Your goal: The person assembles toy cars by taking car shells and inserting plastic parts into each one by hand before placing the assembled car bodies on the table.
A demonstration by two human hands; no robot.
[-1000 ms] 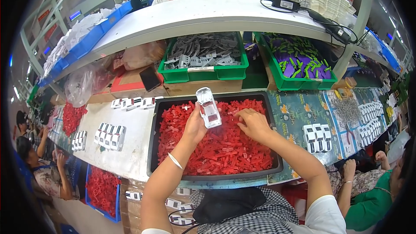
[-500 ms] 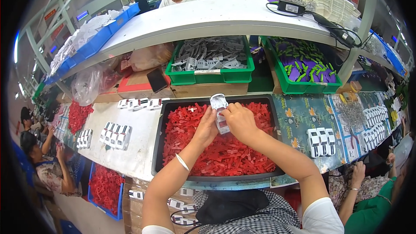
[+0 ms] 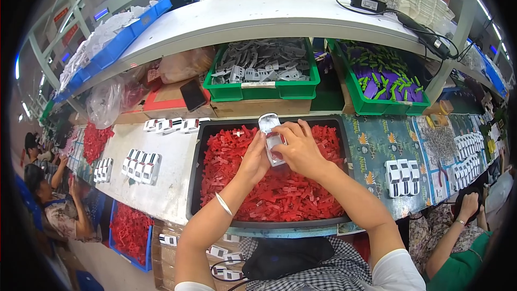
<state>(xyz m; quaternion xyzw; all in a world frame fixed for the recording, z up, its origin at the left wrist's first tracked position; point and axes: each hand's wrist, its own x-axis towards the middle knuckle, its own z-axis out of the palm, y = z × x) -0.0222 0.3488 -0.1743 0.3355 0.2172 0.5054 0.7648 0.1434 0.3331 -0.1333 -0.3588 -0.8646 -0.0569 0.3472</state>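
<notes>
Now two-handed, work shifts from red parts (image 3: 280, 196) to shell (image 3: 269, 123): left hand (image 3: 255, 159) holds it; right hand (image 3: 300, 150) touches it, grip unclear.

Hands (image 3: 298, 150), earlier apart, now together at white car shell (image 3: 269, 123); right one moved leftward.

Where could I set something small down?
Bare white tabletop lies between a left cluster of white cars and the black tray; bare patterned mat, between the tray and three white cars. The tray is crowded: red pieces fill it, under the right hand and left hand, which holds a white car shell.
</notes>
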